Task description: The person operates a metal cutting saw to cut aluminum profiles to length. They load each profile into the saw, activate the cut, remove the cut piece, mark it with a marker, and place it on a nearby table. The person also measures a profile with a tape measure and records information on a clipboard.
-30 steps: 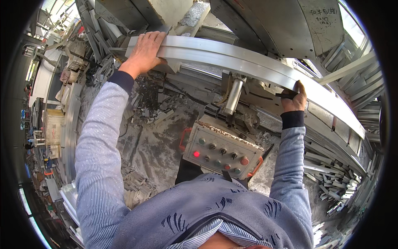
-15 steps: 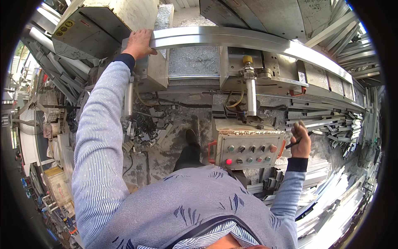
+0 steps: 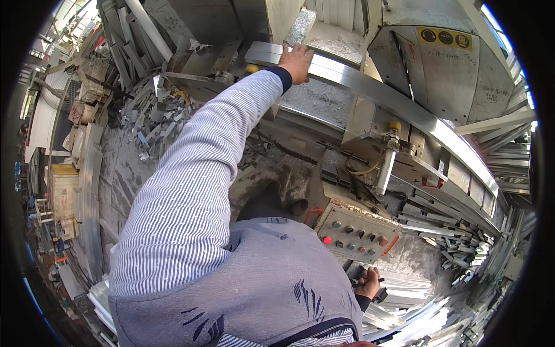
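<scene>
Metal workshop | machine hood (image 3: 428, 78) with yellow warning stickers (image 3: 444, 38) | button panel (image 3: 354, 237) | metal offcuts (image 3: 165, 124) heaped on floor (image 3: 118, 188) | stacked bars (image 3: 403, 289)

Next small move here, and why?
I'd probably raise the right hand to the metal bar to help steady it. Only the left hand is on the bar, near its left end, while a long stretch runs off to the right. The right hand is low, just below the control box, and seems to hold a small dark thing.

Left hand (image 3: 296, 63) laid across long silver profile (image 3: 358, 84); right hand (image 3: 367, 284) near control box (image 3: 356, 236), gripping dark object (image 3: 378, 280).
</scene>
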The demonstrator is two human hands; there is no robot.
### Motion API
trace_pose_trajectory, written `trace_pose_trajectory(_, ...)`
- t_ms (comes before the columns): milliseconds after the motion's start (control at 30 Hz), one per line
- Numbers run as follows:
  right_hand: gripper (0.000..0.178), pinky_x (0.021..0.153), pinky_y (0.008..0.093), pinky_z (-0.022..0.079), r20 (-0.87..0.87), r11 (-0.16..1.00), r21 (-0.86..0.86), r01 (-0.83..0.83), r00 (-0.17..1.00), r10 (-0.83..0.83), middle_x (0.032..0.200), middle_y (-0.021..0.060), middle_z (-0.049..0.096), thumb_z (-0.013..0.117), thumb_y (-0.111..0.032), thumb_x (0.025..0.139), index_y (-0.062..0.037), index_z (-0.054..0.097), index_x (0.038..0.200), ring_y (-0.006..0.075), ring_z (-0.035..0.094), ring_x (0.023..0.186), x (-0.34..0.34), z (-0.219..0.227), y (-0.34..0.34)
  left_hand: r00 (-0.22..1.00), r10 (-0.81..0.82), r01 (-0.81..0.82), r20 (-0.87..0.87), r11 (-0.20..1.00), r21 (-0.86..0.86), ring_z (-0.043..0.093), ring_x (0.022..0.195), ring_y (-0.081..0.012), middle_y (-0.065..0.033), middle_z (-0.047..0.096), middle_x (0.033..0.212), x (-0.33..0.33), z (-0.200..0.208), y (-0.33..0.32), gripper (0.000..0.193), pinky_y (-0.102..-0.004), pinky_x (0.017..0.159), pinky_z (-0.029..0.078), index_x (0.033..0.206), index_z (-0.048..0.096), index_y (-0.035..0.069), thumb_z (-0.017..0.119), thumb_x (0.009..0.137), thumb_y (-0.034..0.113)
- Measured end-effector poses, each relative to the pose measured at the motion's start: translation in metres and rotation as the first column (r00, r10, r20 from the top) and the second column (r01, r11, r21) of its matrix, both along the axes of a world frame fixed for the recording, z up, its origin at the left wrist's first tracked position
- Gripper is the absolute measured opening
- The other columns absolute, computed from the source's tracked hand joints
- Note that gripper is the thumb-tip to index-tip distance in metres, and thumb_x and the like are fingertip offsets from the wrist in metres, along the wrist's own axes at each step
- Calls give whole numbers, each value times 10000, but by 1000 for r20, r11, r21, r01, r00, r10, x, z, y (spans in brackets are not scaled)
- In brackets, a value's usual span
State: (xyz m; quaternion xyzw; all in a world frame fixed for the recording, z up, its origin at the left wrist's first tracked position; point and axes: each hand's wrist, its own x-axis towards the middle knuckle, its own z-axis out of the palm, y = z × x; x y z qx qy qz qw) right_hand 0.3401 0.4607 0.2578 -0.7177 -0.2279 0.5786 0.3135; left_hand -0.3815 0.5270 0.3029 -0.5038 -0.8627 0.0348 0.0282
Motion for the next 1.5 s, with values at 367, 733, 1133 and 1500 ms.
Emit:
trace_pose_trajectory(367,410,463,197,390,164,976,86,-201,969,185,976,64,649,710,-91,871,11,583,1247,106,606,718,-60,32,-55,968,-252,244,1,937,251,514,1250,-345,-190,564,1272,15,-32,46,557,-574,1080,340,1403,479,71,619,866,123)
trace_pose_trajectory(733,464,741,317,534,228,979,-54,-199,952,206,1057,135,660,751,-78,840,48,586,1255,198,645,841,-72,-18,-130,967,-254,235,31,930,283,499,1251,-361,-194,565,1274,-25,-32,18,577,-526,1129,312,1410,468,78,626,855,72)
trace_pose_trajectory(1133,422,676,286,512,255,971,35,-238,941,222,981,87,663,759,-85,835,47,604,1205,157,628,797,-83,-15,-110,950,-278,312,-144,882,353,492,1272,-346,-180,542,1311,-30,-49,18,530,-584,1132,303,1420,480,33,582,903,87)
trace_pose_trajectory(1500,443,747,273,494,334,927,0,-375,874,354,966,86,656,772,-111,828,54,613,1207,143,594,816,-52,-49,-107,931,-316,350,-181,913,209,388,1413,-440,-234,429,1504,-17,-44,15,626,-673,1077,347,1459,416,-52,617,892,121)
